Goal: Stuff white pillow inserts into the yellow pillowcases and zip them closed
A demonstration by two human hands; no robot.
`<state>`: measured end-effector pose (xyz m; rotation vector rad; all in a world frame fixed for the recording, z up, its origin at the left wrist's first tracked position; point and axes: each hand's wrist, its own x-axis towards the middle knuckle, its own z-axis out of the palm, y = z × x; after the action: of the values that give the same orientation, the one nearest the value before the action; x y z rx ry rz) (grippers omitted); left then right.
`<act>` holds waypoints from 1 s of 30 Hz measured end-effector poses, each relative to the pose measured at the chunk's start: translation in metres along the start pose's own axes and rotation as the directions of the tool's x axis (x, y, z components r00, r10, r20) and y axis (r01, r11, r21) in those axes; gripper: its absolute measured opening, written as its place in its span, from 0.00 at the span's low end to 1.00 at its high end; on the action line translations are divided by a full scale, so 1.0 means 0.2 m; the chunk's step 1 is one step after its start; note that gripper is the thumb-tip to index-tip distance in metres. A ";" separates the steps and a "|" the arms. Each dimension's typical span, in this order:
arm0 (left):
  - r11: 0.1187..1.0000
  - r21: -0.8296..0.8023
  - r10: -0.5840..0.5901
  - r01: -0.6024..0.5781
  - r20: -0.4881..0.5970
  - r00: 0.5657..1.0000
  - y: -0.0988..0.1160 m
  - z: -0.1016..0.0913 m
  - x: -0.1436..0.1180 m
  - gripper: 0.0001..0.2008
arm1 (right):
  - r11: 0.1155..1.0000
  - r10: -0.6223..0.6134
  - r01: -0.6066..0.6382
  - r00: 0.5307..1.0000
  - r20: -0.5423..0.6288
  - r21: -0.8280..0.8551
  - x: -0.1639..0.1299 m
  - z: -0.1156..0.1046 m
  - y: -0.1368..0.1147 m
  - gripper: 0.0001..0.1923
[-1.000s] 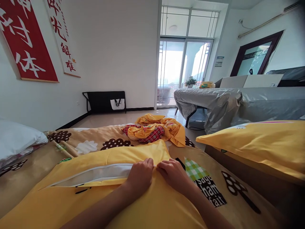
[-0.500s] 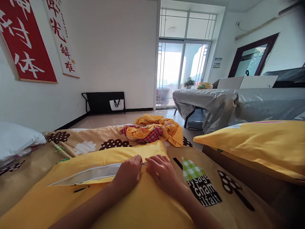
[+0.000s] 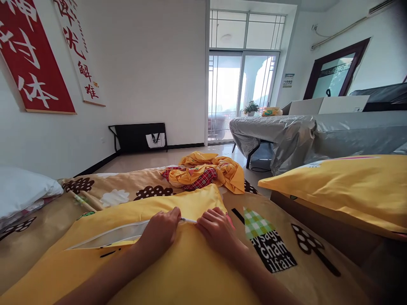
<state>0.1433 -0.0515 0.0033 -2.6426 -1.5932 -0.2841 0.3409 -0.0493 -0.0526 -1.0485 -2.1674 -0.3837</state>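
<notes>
A yellow pillowcase (image 3: 181,271), filled out by something white inside, lies across the bed in front of me. Its zipper (image 3: 190,220) gapes on the left, where white shows in the slit, and runs as a thin closed strip between my hands. My left hand (image 3: 163,226) is closed in a pinch on the zipper, with the small slider just right of its fingertips. Fingers bent, my right hand (image 3: 218,228) grips the zipper's right end by the pillowcase edge. What lies under the fingertips is hidden.
Crumpled yellow and red-checked cloth (image 3: 203,173) lies beyond the pillowcase on the patterned bedsheet (image 3: 270,224). Another yellow pillow (image 3: 343,186) rests at right, and a white pillow (image 3: 25,190) at left. Behind stands a plastic-covered table (image 3: 280,127).
My left hand has shifted left along the zipper, widening the gap between my hands. The slider and a strip of zipper now show there. My right hand stays near the zipper's right end.
</notes>
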 end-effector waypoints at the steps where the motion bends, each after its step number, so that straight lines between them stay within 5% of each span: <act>1: 1.000 0.007 -0.005 0.005 -0.002 1.000 -0.02 -0.01 -0.01 0.12 | 1.000 -0.003 0.003 1.000 -0.005 -0.001 0.00 0.00 0.00 0.15; 10: 0.993 0.111 -0.033 0.038 -0.047 0.998 -0.15 -0.04 -0.11 0.14 | 0.993 -0.116 0.114 0.986 -0.121 -0.016 0.01 -0.01 0.02 0.16; 17: 0.991 0.077 -0.102 0.108 -0.077 0.992 -0.27 -0.04 -0.18 0.14 | 0.993 -0.116 0.117 0.990 -0.082 0.009 0.00 0.01 0.03 0.17; 24: 0.990 0.064 -0.120 0.126 -0.094 0.988 -0.33 -0.01 -0.22 0.14 | 0.990 0.049 -0.073 0.981 0.190 0.123 0.03 -0.05 -0.03 0.15; 30: 0.991 -0.020 -0.133 0.133 -0.057 0.989 -0.29 -0.04 -0.21 0.12 | 0.997 0.065 -0.074 0.937 0.343 0.013 0.31 -0.20 -0.27 0.15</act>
<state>0.0728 -0.0622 0.0002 -2.5187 -1.7589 -0.3769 0.2904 -0.0693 0.0209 -1.2490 -2.4228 -0.1457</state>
